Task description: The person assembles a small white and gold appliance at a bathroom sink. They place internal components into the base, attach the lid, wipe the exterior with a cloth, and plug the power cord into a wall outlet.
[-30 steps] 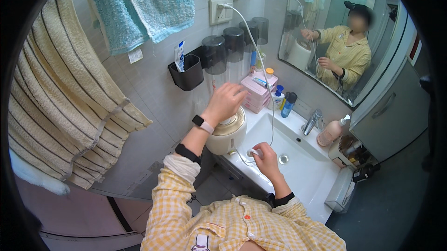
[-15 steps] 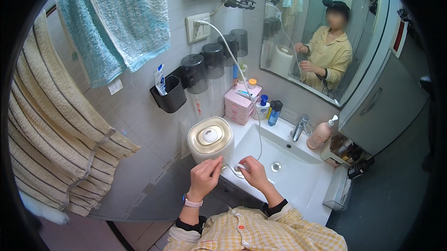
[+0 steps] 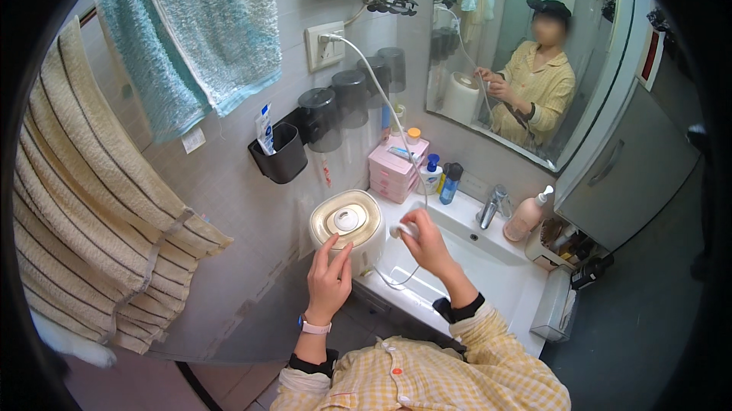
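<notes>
A white rounded tank-like appliance (image 3: 364, 252), perhaps a humidifier, stands beside the basin. Its clear, gold-tinted lid (image 3: 364, 213) has a white round knob (image 3: 347, 219) in the middle. The fingers of my left hand (image 3: 329, 283) are stretched out and rest at the lid's near edge. Just right of the appliance, my right hand (image 3: 429, 247) pinches a small rounded white part (image 3: 403, 230). A white cord (image 3: 386, 100) runs from the wall socket down behind my right hand, then loops to the appliance's lower side.
The white basin (image 3: 488, 281) has a chrome tap (image 3: 492, 207). Behind it stand pink drawers (image 3: 390, 174), bottles (image 3: 451, 184) and a pump bottle (image 3: 527, 215). Dark cups (image 3: 319, 116) and a black holder (image 3: 279, 155) hang on the wall. Towels (image 3: 194, 37) hang left; a mirror (image 3: 526, 106) faces me.
My left hand has opened and reached up to the lid's edge. My right hand has risen with the small white part, and the cord loop now hangs lower and freer.
</notes>
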A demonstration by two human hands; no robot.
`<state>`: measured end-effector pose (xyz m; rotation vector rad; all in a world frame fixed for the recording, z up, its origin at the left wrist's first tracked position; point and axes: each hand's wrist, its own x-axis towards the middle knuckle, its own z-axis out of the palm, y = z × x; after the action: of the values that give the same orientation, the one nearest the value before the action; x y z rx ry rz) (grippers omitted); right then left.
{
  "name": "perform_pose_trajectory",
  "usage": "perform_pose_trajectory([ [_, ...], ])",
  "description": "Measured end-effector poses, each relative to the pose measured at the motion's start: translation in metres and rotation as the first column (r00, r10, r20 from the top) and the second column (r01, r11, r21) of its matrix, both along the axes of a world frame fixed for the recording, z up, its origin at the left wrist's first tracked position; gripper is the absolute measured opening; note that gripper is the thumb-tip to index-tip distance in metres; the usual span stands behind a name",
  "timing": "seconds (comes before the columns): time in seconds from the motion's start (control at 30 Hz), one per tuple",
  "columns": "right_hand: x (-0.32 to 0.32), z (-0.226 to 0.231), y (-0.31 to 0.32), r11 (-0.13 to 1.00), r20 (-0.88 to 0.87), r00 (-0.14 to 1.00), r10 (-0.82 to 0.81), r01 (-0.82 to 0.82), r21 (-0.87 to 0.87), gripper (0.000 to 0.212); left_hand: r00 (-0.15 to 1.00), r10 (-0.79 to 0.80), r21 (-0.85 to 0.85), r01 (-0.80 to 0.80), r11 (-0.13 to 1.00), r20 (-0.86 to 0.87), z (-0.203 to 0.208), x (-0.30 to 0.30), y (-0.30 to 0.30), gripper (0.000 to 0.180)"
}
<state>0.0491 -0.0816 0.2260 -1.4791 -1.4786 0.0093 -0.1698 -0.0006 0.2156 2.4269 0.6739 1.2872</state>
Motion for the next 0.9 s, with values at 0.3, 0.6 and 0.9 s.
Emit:
perform_pose_trajectory([
  [0.3, -0.013, 0.03, 0.056, 1.0, 0.519, 0.855, 0.01, -0.002, -0.017, 0.037, 0.987, 0.114, -0.025, -0.117, 0.993, -0.111, -0.014, -0.002, 0.006, 0.041],
  [0.6, -0.006, 0.11, 0.082, 0.985, 0.467, 0.88, -0.081, -0.002, 0.174, 0.026, 0.98, 0.14, 0.009, -0.14, 0.99, -0.142, -0.018, 0.0, 0.01, 0.037],
  [0.9, 0.069, 0.227, 0.17, 0.935, 0.361, 0.883, -0.299, 0.196, 0.294, 0.037, 0.975, 0.158, -0.019, -0.163, 0.986, -0.156, -0.017, -0.01, -0.006, 0.038],
])
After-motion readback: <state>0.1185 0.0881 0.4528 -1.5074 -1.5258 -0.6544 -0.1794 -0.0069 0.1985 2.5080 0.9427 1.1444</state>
